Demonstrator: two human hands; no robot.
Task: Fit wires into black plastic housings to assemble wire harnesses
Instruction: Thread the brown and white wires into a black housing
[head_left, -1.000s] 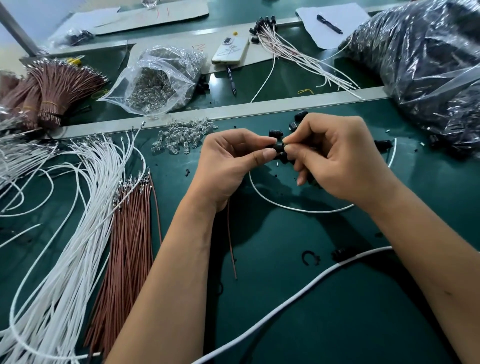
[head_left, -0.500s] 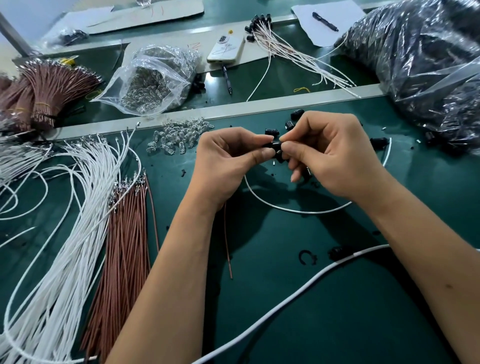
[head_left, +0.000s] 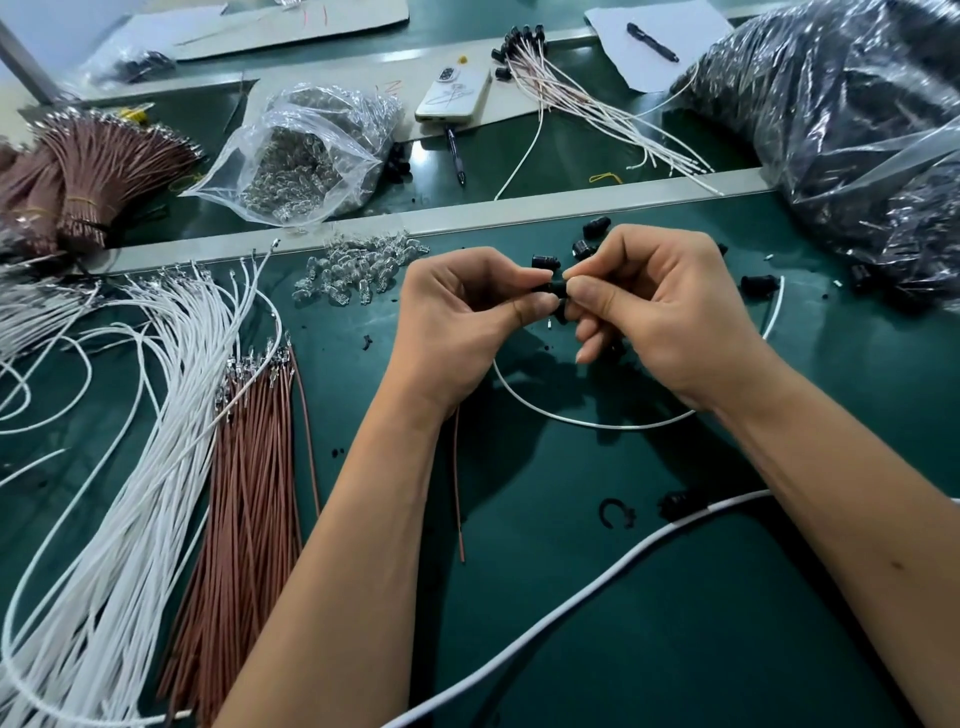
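Person: two bare forearms and hands in view, no other body part visible.
Left hand (head_left: 467, 317) and right hand (head_left: 670, 312): no gloves, rings, watch or wristband. No sleeve reaches either forearm within the frame. Fingernails short, unpainted. One small dark mark on the right forearm, near the elbow end.

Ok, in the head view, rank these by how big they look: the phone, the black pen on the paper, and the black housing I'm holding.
1. phone
2. black pen, shorter and far thinner
3. black housing, mostly hidden by both hands, so only its visible part counts
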